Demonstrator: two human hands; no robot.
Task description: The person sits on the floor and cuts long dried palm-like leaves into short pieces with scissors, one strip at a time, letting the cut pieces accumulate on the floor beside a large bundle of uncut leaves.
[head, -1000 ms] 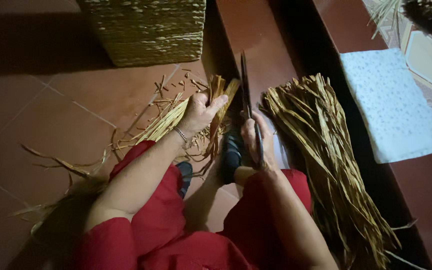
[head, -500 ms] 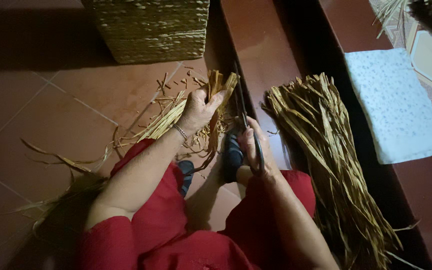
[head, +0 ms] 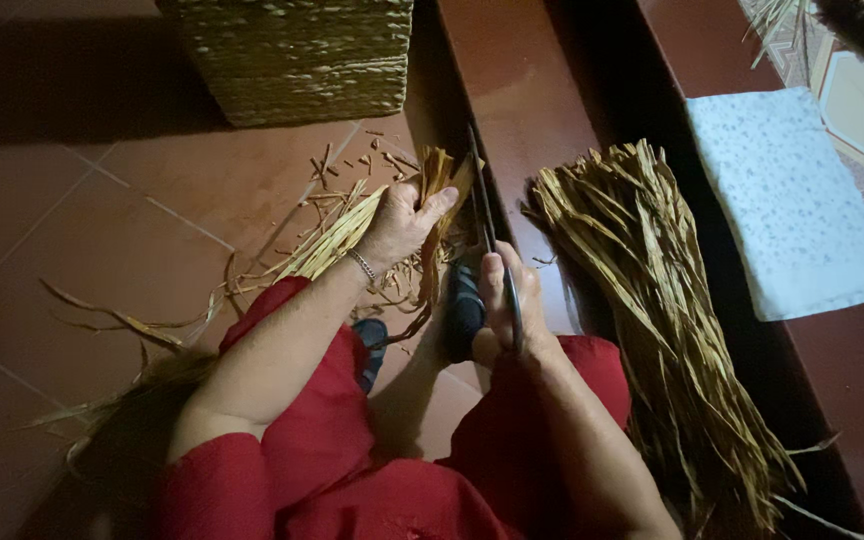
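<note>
- The left hand (head: 400, 222) is closed around a bunch of dried straw strips (head: 430, 195); the cut ends stand up past the thumb, while the long tails run back under the wrist and trail down-left across the floor.
- A thin bracelet (head: 361, 265) sits on the left wrist.
- The right hand (head: 500, 310) is wrapped around the handles of a pair of long dark scissors (head: 482, 215), fingers curled shut on them. The blades point away from the person and lie just beside the raised ends of the held straw; whether the blades touch the straw cannot be told.
- The held straw and the scissors are over the tiled floor (head: 102, 230), close to the edge of the dark red step (head: 522, 90) that runs up the picture.
- Short straw offcuts (head: 347, 175) lie scattered on the floor between the left hand and a woven basket (head: 292, 55) that stands near the top edge.
- A thick pile of long straw (head: 652, 300) lies along the step to the right of the right hand, near it but apart.
- A pale speckled cushion (head: 787, 200) rests on the next ledge further right, well apart from both hands.
- The person wears red clothing (head: 352, 470); a dark shoe (head: 464, 305) shows between the knees, just left of the right hand.
</note>
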